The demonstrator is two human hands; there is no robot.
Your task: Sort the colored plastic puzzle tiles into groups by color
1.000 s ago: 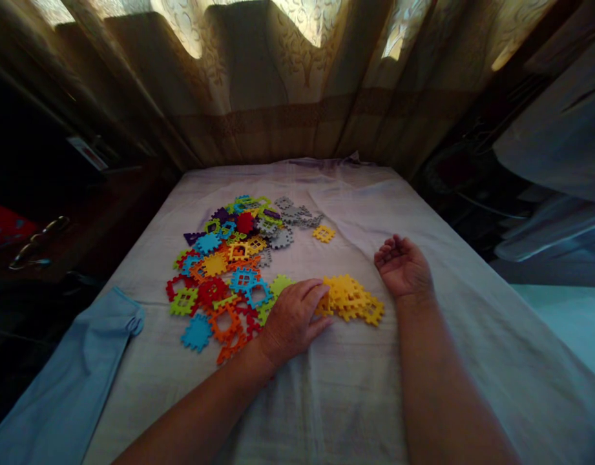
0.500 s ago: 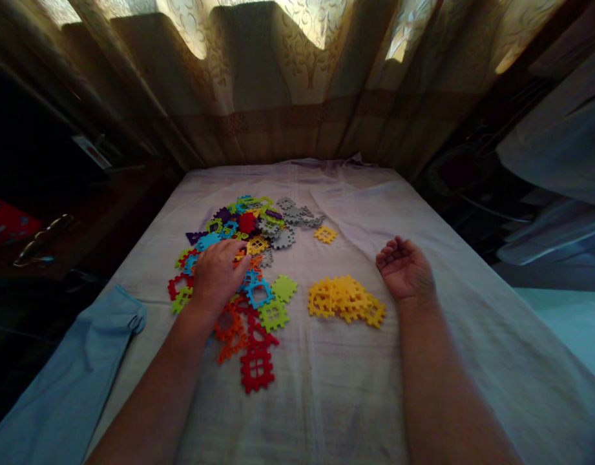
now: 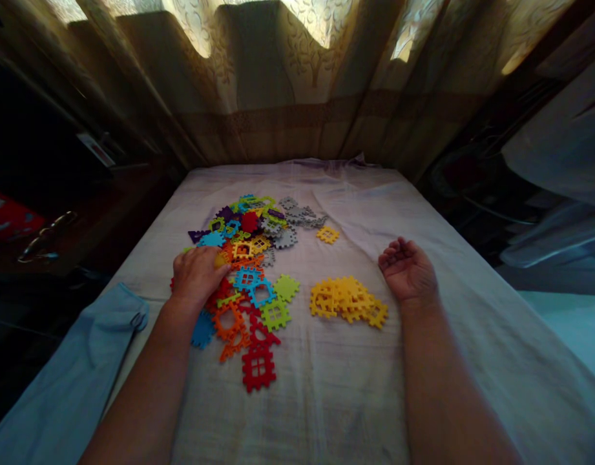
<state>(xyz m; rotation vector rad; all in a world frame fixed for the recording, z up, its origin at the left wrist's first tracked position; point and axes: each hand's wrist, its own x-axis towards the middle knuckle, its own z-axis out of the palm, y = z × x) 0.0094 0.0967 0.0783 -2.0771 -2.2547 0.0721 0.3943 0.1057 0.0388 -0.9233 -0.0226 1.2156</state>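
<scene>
My left hand [image 3: 199, 274] is over the left side of a mixed pile of coloured notched tiles, its fingers closed on a yellow tile [image 3: 221, 259]. Beside it lie blue tiles [image 3: 247, 278], orange tiles [image 3: 228, 320] and red tiles [image 3: 258, 368]. To the right of the pile is a heap of yellow tiles [image 3: 348, 298]. My right hand [image 3: 407, 270] rests palm up on the sheet, right of that heap, with curled fingers apart and nothing in it. A single yellow tile [image 3: 327, 234] lies farther back, near the grey tiles [image 3: 302, 216].
A pale sheet [image 3: 345, 387] covers the surface. Light blue cloth [image 3: 69, 361] hangs over its left edge. Patterned curtains [image 3: 287, 97] stand behind the far edge. A red item [image 3: 9, 216] is at the far left, and pale fabric [image 3: 559, 135] hangs at the right.
My left hand has moved left and slightly toward me, uncovering yellow and orange tiles in the pile. A yellow tile now shows at its fingertips. My right hand keeps its pose.
</scene>
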